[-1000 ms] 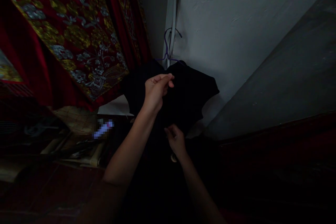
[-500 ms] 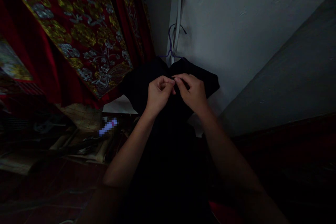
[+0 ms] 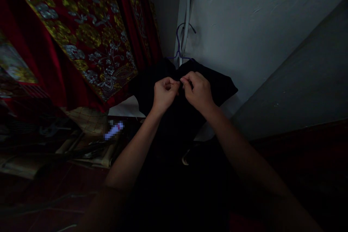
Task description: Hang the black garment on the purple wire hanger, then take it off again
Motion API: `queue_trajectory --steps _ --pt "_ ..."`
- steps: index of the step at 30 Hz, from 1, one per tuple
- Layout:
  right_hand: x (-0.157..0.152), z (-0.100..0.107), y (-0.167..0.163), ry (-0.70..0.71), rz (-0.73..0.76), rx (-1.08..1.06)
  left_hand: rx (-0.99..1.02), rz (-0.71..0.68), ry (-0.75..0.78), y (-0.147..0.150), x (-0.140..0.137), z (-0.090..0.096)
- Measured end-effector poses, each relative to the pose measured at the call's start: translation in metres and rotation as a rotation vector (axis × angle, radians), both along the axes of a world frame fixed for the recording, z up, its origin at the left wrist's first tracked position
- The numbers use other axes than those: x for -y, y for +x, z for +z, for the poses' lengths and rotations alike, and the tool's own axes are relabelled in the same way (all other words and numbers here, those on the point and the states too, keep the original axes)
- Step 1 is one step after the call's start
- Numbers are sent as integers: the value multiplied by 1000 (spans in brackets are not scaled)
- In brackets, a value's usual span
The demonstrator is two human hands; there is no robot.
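A black short-sleeved garment [image 3: 217,79] hangs on a purple hanger [image 3: 178,40] against the wall. At its upper front, below the neckline, my left hand [image 3: 165,94] pinches the dark cloth between thumb and forefinger. Close beside it, my right hand [image 3: 199,90] has thumb and fingertips pinched on the same front edge. The two pinches almost meet. Whether a button or other small fastener lies between the fingertips is too dark to tell. The lower part of the garment merges into shadow.
Red cloth [image 3: 89,40] with gold and silver embroidery hangs at the left. A pale pipe or strip [image 3: 187,3] runs up the grey wall [image 3: 244,29]. At lower left, assorted items and a blurred-out bluish object [image 3: 114,130] lie above a reddish tiled floor [image 3: 62,188].
My right hand has risen slightly, its fingers more curled. The garment's right sleeve has spread outward, and a small pale curved thing now shows below my hands. The view has shifted a little.
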State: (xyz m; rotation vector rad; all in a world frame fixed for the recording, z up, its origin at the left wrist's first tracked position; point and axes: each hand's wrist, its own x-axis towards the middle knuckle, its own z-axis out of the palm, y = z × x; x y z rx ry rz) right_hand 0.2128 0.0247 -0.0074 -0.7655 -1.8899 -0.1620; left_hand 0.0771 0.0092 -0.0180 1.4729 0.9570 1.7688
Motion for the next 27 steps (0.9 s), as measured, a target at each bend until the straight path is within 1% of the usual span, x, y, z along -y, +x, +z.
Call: queue_trajectory --steps 1,3,6,8,9,11,12,14,16,18,20,21,22,23,25,27 --pt "-1 2 0 7 3 -28 -9 16 -21 1 -4 -5" --pt "-1 10 2 23 9 -114 -70 16 -118 3 -8 -20" --pt "3 28 17 53 -5 -286 -194 -67 -291 10 -1 -57" --pt "4 38 32 71 -26 -380 -235 -131 -342 15 8 -82" --pt "3 40 41 69 -31 -422 -242 -159 -351 17 13 -91" --pt "-1 39 60 28 -18 -522 -246 -203 -354 19 19 -100" --pt "-5 35 70 -8 0 -594 -230 -196 -340 19 19 -99" --pt "-12 23 89 -99 57 -755 -136 -114 -260 18 14 -88" --pt "-17 10 108 -208 132 -842 9 33 -112 12 2 -69" --pt "-16 -1 125 -339 212 -850 115 196 43 2 -16 -49" --pt "-8 -7 137 -455 300 -940 119 353 131 -11 -35 -32" --pt "-2 -9 141 -504 347 -1035 95 408 160 -17 -44 -25" --pt "4 -11 143 -543 393 -1145 72 430 185 -24 -51 -21" --pt "12 -12 144 -575 432 -1252 51 424 195 -30 -56 -18" --pt "25 -19 144 -623 469 -1424 49 335 174 -39 -62 -16" --pt "36 -32 142 -640 456 -1580 110 212 107 -45 -60 -18"
